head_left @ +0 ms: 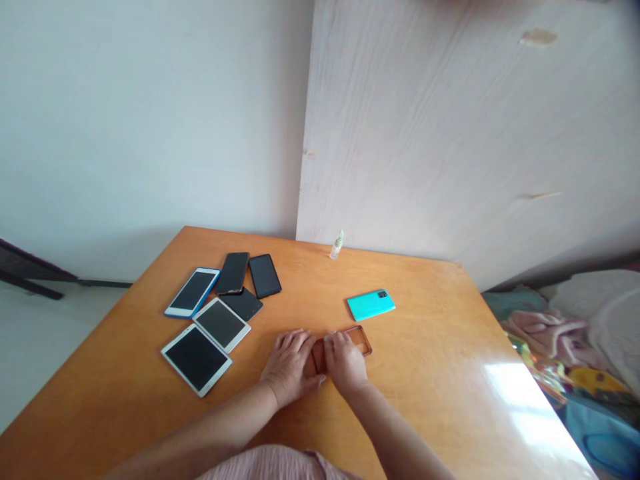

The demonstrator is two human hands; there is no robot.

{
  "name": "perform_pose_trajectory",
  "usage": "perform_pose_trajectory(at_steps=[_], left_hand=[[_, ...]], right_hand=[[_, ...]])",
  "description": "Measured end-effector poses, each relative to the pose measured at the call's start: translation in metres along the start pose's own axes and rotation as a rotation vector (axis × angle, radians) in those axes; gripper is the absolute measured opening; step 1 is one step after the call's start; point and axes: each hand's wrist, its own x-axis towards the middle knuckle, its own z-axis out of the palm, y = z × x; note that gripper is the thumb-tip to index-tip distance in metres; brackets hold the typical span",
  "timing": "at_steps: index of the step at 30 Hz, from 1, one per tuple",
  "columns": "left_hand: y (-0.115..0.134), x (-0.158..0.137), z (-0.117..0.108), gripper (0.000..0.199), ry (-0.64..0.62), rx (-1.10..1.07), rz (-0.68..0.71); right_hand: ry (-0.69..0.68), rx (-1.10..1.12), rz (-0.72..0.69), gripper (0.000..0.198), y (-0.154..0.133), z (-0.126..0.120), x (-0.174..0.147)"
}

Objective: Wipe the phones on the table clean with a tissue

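A brown flip phone case (357, 338) lies opened out on the table, with its tray-like half to the right. My left hand (289, 367) holds down the case's left part, thumb near the close edge and fingers across the far side. My right hand (346, 363) is closed over the middle of the case, fingertips pressed on its inside. A bit of white material, perhaps a cloth or tissue, shows at those fingertips; most of it is hidden. Beyond the case lies a turquoise phone (371, 305), its camera side up.
On the left of the wooden table (425, 400) lie several phones and tablets, among them a white tablet (197, 360) and a blue-edged one (193, 292). A small clear spray bottle (337, 245) stands near the wall. Cloths (555, 340) are heaped beyond the right edge.
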Motion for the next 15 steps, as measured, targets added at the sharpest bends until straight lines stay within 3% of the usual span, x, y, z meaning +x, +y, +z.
perform_pose_trajectory(at_steps=[3,5,10,15], left_hand=[[-0.001,0.000,0.001,0.071,0.006,0.004,0.000],[-0.002,0.000,0.003,0.073,0.012,0.003,0.005],[-0.005,-0.001,0.006,0.076,0.030,-0.004,0.021],[-0.005,-0.001,0.006,0.075,0.023,-0.007,0.020]], right_hand=[[-0.051,0.023,-0.107,0.012,-0.018,0.007,-0.003],[-0.043,-0.037,-0.037,0.012,-0.011,0.001,0.002],[0.035,-0.149,0.246,0.020,0.042,-0.025,0.019],[0.037,-0.106,0.286,0.019,0.056,-0.028,0.016]])
